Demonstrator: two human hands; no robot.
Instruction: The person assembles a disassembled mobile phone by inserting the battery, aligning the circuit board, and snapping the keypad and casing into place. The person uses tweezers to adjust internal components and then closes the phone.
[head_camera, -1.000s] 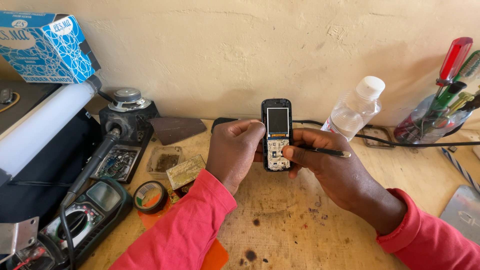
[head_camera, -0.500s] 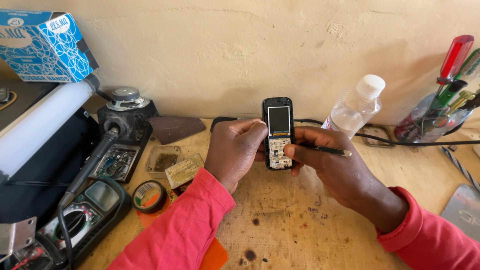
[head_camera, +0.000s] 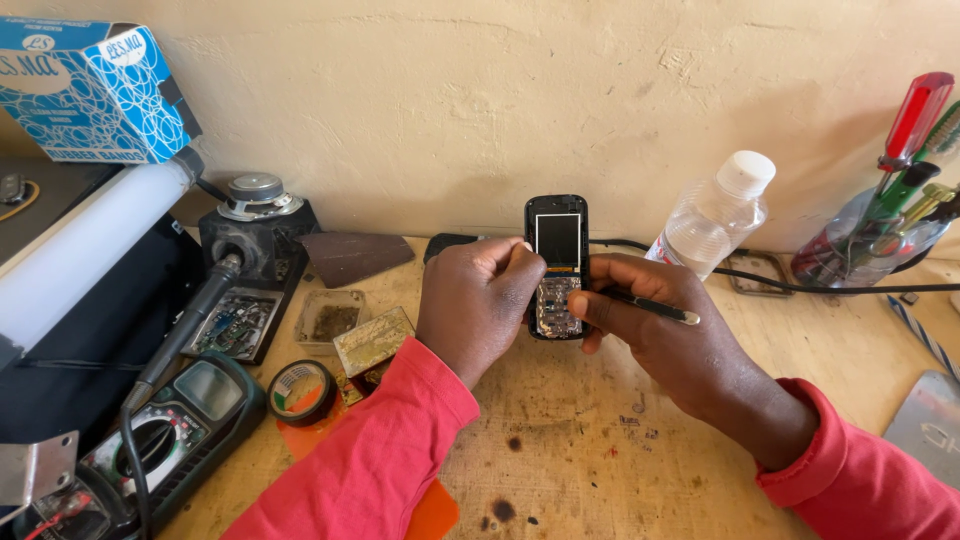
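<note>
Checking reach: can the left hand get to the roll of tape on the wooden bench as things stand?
Probably not at once: the left hand grips the small black keypad phone. Otherwise the path to the dark roll of tape looks free, just left of its red sleeve.

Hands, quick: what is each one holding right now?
Left hand: closed around the small phone, steadying it.
Right hand: closed, pinching a thin dark tool against the phone.

Your left hand (head_camera: 480, 305) covers the left edge of the small black keypad phone with its cover off (head_camera: 557, 265). Your right hand (head_camera: 655, 335) hides the front end of the thin dark tool (head_camera: 655, 309); its tip can't be seen.
</note>
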